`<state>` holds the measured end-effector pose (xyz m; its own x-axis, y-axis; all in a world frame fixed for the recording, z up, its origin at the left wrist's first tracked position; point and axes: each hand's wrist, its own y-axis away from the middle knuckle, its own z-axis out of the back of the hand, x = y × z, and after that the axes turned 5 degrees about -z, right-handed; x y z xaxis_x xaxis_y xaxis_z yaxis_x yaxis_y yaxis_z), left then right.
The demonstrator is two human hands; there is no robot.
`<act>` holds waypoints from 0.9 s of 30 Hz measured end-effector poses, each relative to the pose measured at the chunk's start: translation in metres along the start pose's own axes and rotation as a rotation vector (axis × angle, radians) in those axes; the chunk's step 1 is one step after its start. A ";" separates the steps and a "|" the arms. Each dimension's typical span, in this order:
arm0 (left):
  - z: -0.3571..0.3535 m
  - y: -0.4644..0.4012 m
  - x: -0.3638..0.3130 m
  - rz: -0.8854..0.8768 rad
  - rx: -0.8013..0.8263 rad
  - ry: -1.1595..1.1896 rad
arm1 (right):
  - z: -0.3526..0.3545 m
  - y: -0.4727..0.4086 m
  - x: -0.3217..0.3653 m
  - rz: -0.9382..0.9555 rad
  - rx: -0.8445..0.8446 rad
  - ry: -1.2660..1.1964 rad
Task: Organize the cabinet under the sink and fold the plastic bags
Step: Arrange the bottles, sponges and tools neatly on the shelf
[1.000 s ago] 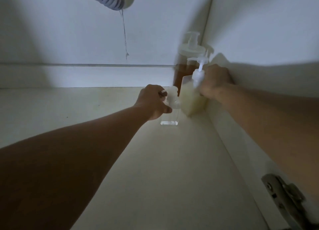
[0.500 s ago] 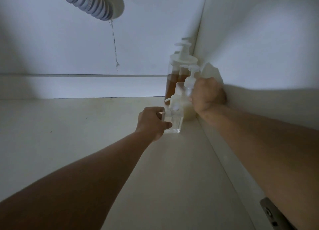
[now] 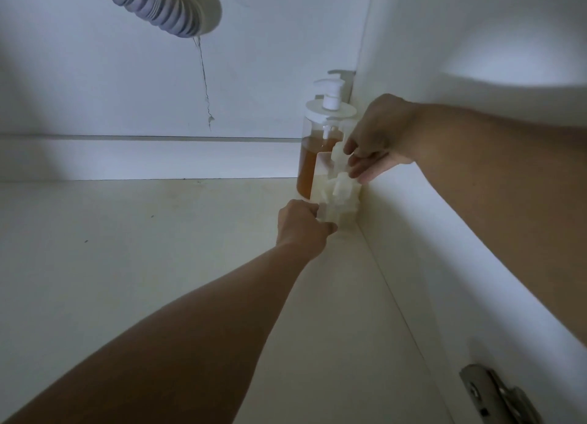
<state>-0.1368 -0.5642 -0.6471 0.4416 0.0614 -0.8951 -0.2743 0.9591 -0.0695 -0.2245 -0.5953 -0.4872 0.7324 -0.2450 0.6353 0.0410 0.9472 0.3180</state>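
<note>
- Both hands work in the back right corner of the cabinet floor (image 3: 158, 264), where three pump bottles stand in a row along the right wall (image 3: 444, 233).
- Left hand (image 3: 301, 226): fingers curled round the small clear bottle (image 3: 333, 220), the nearest of the row, gripping its body low down. The bottle stands on the floor, just beside the right wall.
- Right hand (image 3: 378, 137): fingers pinch the pump head of the pale bottle (image 3: 320, 175), which stands directly behind the clear one and appears to touch it.
- Amber bottle (image 3: 314, 156): tallest, rearmost, about two-thirds full, not held by either hand.
- Handling, judged: the bottles look like rigid, smooth plastic. The clear one appears nearly empty, so it should be light and easy to tip. The fuller ones will be heavier and more stable.
- Grip advice: hold each bottle by the body. A pump head can turn or sink under load, so it suits steering only.
- Risk: crowded pump spouts may catch on each other when one bottle is shifted.
- A ribbed drain hose (image 3: 152, 0) hangs above left, well apart from the bottles. No plastic bags are in view.
</note>
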 end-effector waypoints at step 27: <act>0.008 0.012 -0.014 0.129 0.080 -0.029 | -0.005 0.001 -0.017 0.273 -0.219 0.395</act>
<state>-0.1398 -0.5516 -0.6316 0.4316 0.1923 -0.8814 -0.2618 0.9617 0.0816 -0.2332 -0.5891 -0.5008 0.9348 0.0730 0.3477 -0.0765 0.9971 -0.0036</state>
